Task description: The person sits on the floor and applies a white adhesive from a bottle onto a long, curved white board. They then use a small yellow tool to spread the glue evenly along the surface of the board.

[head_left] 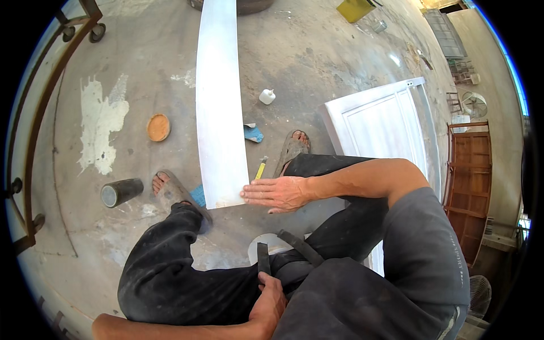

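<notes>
A long white board [220, 102] runs from the top of the view down between my feet. My right hand [279, 194] lies flat at its near right corner, fingers stretched out and fingertips on the edge. A yellow utility knife [261, 168] is just beyond that hand, by the board's side. My left hand [271, 299] rests in my lap with its fingers curled. A dark flat strip [263, 258] reaches down to its fingertips; whether they grip it is hard to see. A second dark strip [300, 247] slants beside it.
Left of the board are an orange-filled round dish [158, 127] and a dark cylindrical can [122, 192] lying on its side. Right of it are a blue scrap [253, 133], a small white bottle [267, 96] and a white panelled door [377, 122]. A wheeled metal frame [42, 107] stands far left.
</notes>
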A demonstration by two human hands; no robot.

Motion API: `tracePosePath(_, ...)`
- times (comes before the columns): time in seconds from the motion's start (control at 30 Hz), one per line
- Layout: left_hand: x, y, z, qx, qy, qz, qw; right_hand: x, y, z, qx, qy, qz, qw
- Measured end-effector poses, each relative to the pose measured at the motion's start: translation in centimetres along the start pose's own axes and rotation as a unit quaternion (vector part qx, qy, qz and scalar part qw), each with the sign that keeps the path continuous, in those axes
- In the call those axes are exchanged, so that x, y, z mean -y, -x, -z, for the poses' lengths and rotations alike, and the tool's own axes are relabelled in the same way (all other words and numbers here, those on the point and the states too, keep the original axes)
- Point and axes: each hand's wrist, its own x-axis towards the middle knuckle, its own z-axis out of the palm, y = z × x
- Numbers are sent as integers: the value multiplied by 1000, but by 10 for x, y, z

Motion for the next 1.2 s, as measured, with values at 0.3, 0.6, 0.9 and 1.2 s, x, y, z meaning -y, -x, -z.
tracePosePath(0.3, -4, -11, 0, -33, -15, 77, 996, -127, 26, 69, -21, -84, -452, 888)
tracePosePath(0.6, 29, -8, 4, -242, -34, 241, 939, -242, 4, -56, -333, -113, -673, 650)
tracePosePath(0.9, 56, 25, 14, -390, 350, 319, 790, -242, -7, -56, -535, -297, -524, 592)
tracePosePath(1.2, 47, 7, 1, -320, 360, 279, 831, -154, 7, 68, -389, -496, -395, 668)
